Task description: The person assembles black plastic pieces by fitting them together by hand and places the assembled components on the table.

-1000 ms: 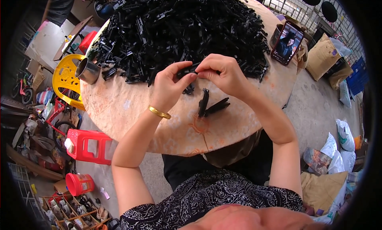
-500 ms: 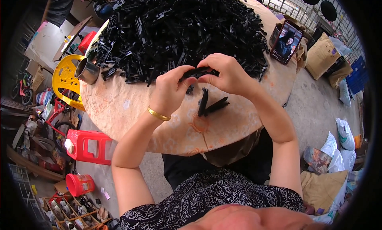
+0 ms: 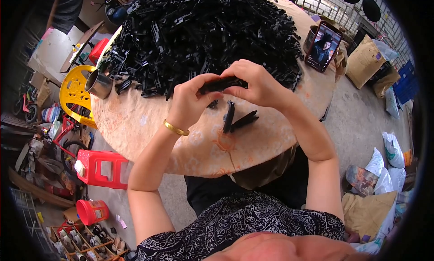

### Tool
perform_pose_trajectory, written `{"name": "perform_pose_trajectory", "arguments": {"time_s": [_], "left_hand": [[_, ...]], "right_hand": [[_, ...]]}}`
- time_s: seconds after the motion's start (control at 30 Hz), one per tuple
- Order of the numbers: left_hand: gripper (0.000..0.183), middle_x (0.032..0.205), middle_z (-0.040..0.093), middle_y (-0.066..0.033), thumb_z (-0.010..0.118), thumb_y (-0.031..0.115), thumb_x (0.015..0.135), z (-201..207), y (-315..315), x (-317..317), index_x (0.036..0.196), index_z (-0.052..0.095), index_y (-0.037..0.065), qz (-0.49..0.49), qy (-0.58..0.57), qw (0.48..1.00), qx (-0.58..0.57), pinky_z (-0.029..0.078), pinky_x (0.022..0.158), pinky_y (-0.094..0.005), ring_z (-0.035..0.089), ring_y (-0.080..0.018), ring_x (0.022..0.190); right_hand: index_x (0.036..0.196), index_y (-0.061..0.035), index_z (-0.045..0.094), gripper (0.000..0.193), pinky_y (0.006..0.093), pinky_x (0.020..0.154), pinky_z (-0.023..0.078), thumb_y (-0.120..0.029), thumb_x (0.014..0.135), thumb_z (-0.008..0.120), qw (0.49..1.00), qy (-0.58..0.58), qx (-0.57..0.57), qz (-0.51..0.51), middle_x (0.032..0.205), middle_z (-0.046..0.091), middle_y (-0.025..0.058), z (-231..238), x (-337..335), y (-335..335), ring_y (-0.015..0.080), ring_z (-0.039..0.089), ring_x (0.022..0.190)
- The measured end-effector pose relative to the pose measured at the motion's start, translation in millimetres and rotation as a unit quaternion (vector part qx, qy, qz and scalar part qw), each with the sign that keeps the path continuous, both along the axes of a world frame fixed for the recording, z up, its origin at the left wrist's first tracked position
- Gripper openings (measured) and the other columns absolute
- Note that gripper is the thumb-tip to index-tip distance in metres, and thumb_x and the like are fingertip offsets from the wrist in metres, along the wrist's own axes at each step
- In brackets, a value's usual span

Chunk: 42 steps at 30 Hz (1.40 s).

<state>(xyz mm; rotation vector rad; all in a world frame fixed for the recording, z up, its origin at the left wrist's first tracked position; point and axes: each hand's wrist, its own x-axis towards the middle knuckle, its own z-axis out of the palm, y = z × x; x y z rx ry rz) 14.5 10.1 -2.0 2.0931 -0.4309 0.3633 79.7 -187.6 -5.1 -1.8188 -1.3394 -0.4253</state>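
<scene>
Between my two hands is a long black plastic part (image 3: 221,84), raised above the table just in front of a big heap of similar black plastic parts (image 3: 199,39). My left hand (image 3: 192,96) grips its left end, thumb below and fingers above; a gold bangle circles that wrist. At the other end, my right hand (image 3: 251,82) pinches it the same way. Fingers hide much of the part, so its detail cannot be made out. Below my hands, a few loose black pieces (image 3: 244,120) lie on the patterned tablecloth (image 3: 194,148).
A phone (image 3: 323,46) showing a video leans at the table's right side. At the left edge sits a metal cup (image 3: 98,84), beside a yellow chair (image 3: 74,96). A red stool (image 3: 101,168) and red bucket (image 3: 91,211) stand on the floor. Sacks (image 3: 366,62) line the right.
Both hands stay nearly in place on the black part, which has turned slightly and now shows as a fuller bar. The whole view has shifted a little.
</scene>
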Motion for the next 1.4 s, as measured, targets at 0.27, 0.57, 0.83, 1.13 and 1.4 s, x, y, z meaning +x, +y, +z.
{"name": "perform_pose_trajectory", "arguments": {"time_s": [0.27,0.57,0.83,1.13,1.4], "left_hand": [[0.031,0.081,0.069,-0.0083,0.073,0.006,0.076,-4,6,3,0.104,0.064,0.001,-0.004,0.039,0.999,0.02,0.05,0.06,-0.0218,0.062,-0.0083,0.067],[0.028,0.084,0.057,-0.0102,0.075,0.019,0.072,-2,-13,-21,0.096,0.067,0.007,-0.177,0.102,0.972,0.112,0.048,0.064,-0.0303,0.058,-0.0226,0.07],[0.036,0.082,0.059,-0.0136,0.067,0.036,0.08,-15,-27,-21,0.085,0.06,0.001,0.043,0.063,0.967,0.244,0.048,0.065,-0.0373,0.059,-0.0292,0.071],[0.015,0.066,0.061,-0.0019,0.062,0.013,0.088,-16,-5,1,0.095,0.066,0.0,0.051,0.141,0.983,-0.105,0.046,0.053,-0.0241,0.057,-0.01,0.06],[0.026,0.095,0.064,-0.0166,0.043,0.025,0.098,7,-1,3,0.107,0.052,0.002,-0.074,0.383,0.789,-0.476,0.056,0.069,-0.0327,0.067,-0.0248,0.078]], "right_hand": [[0.092,-0.0024,0.063,0.026,0.0368,0.068,0.047,-0.018,0.073,0.072,0.999,-0.04,-0.016,-0.028,0.078,0.059,0.0119,-1,-3,0,0.0312,0.056,0.075],[0.082,-0.003,0.068,0.025,0.0276,0.058,0.047,-0.025,0.072,0.073,0.951,0.222,-0.215,-0.032,0.071,0.065,0.0064,16,12,-30,0.0151,0.061,0.064],[0.071,-0.0061,0.066,0.014,0.0376,0.064,0.05,-0.019,0.065,0.068,0.942,0.077,-0.301,-0.125,0.071,0.063,0.0106,-2,3,-19,0.0274,0.062,0.071],[0.094,-0.0022,0.062,0.024,0.0321,0.061,0.05,-0.007,0.071,0.063,0.977,0.177,-0.051,-0.105,0.07,0.061,0.0119,1,11,-13,0.025,0.062,0.066],[0.1,0.0047,0.061,0.017,0.026,0.063,0.055,-0.005,0.086,0.058,0.856,0.48,0.19,0.022,0.083,0.065,0.0078,7,8,-11,0.0135,0.065,0.071]]}}
